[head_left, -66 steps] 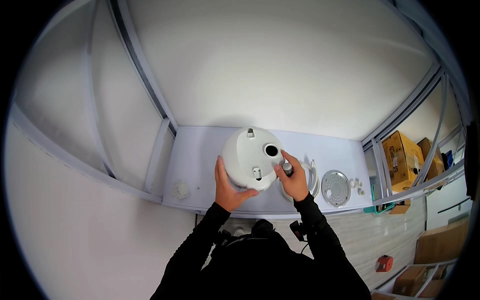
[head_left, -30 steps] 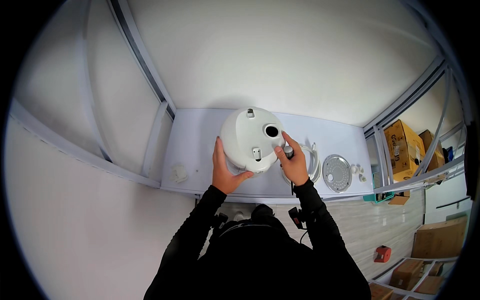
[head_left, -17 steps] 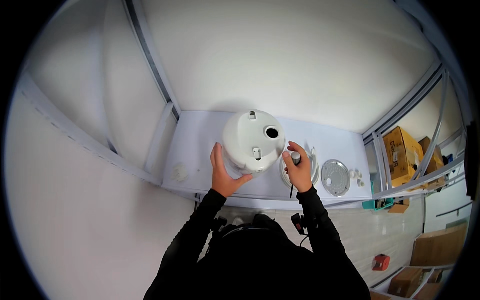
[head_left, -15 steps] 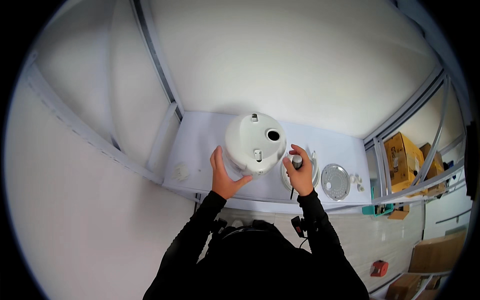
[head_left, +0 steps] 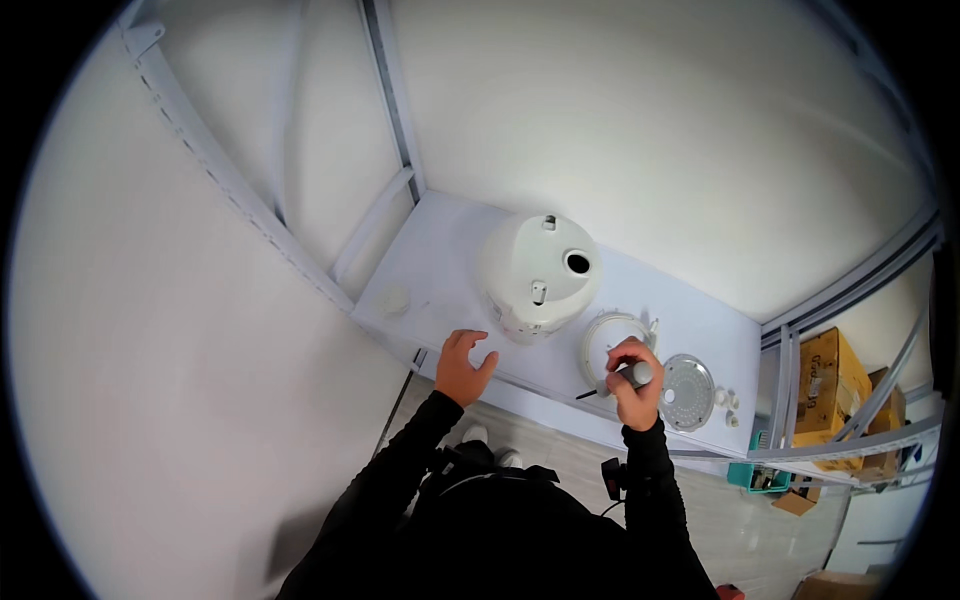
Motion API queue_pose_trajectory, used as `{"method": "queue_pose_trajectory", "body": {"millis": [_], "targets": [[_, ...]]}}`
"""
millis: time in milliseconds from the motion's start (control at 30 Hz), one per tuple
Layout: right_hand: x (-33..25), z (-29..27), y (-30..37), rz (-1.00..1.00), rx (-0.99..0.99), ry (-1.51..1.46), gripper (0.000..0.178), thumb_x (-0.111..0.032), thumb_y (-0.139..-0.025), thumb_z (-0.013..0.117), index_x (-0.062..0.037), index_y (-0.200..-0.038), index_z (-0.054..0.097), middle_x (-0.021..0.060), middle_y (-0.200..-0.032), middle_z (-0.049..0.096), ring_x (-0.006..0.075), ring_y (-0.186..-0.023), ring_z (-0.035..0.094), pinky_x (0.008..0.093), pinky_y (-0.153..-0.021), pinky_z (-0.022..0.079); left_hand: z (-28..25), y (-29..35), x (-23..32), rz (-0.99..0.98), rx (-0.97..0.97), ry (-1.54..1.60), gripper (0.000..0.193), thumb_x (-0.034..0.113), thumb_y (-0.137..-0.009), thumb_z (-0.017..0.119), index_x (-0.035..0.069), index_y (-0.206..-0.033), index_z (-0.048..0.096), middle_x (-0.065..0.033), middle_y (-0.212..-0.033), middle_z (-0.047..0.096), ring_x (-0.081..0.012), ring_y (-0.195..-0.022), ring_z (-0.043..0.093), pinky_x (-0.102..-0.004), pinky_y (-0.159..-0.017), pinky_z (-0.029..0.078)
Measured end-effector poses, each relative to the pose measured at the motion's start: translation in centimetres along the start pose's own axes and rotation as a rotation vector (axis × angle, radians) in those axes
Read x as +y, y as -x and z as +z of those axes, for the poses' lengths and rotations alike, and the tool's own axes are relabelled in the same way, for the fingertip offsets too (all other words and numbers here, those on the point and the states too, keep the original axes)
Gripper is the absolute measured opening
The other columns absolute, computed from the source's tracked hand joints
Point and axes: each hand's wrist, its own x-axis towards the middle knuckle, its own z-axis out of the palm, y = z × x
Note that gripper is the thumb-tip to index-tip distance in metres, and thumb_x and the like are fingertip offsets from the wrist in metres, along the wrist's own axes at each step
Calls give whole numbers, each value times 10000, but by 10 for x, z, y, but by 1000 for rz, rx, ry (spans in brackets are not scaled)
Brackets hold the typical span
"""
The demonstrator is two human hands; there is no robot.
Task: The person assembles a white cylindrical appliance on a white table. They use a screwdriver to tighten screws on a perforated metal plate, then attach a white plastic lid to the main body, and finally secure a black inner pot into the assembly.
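Note:
A white rounded appliance housing [head_left: 545, 275] stands on the white table, with a dark round hole and two slotted tabs on its upper face. My left hand [head_left: 464, 369] is by the table's front edge, apart from the housing, its fingers curved and spread with nothing between them. In my right hand [head_left: 640, 392] is a screwdriver [head_left: 638, 375] with a grey handle, its thin dark shaft pointing left. This hand hovers over the near right part of a white ring-shaped part [head_left: 598, 343]. Beside it lies a round perforated metal plate [head_left: 690, 393].
Small white pieces [head_left: 728, 405] lie right of the plate, and a whitish item [head_left: 394, 300] is at the table's left. Metal frame posts [head_left: 390, 90] rise around the table. Cardboard boxes [head_left: 825, 385] and a teal basket [head_left: 762, 478] stand to the right.
My left hand has drawn back from the housing toward the front edge. My right hand has also come nearer, and the screwdriver shaft has swung to point left. The whole view has tilted.

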Motion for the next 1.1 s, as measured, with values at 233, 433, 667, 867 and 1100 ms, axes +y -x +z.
{"method": "queue_pose_trajectory", "body": {"millis": [233, 433, 667, 867, 1100], "targets": [[-13, 12, -5, 123, -20, -119, 255, -167, -760, 660, -16, -962, 623, 57, -846, 576, 137, -748, 525, 286, -668, 404, -19, 14, -21, -7, 43, -90, 243, 170, -840, 757, 54, -1044, 693, -124, -1082, 656, -296, -977, 621, -400, -842, 513], [-6, 40, -21, 107, -67, -129, 238, -114, -794, 653, 6, -997, 615, 72, -848, 629, 134, -733, 580, 278, -660, 456, -58, -6, -56, 10, 141, -185, 266, 150, -827, 763, 67, -1068, 685, -135, -1136, 646, -343, -1080, 587, -444, -940, 483], [-6, 104, -31, 120, -73, -51, 283, -180, -799, 699, -11, -1014, 627, 88, -828, 628, 159, -711, 573, 284, -643, 441, -110, -50, -131, 113, 119, -378, 495, 127, -787, 773, 68, -1253, 616, -189, -1403, 545, -428, -1331, 463, -521, -1110, 399], [2, 152, -36, 82, -54, 17, 272, -89, -785, 704, -5, -1034, 636, 97, -836, 634, 177, -733, 611, 299, -671, 479, -132, -84, -168, 47, -124, -415, 737, 152, -758, 787, 46, -1431, 506, -220, -1589, 371, -473, -1481, 292, -542, -1196, 321], [-5, 187, -41, 86, -2, 116, 268, -85, -773, 703, -4, -1021, 639, 93, -830, 643, 178, -716, 614, 298, -663, 481, -143, -106, -195, 68, -265, -414, 795, 218, -756, 792, 63, -1473, 485, -240, -1608, 338, -478, -1486, 285, -545, -1205, 307]]}}
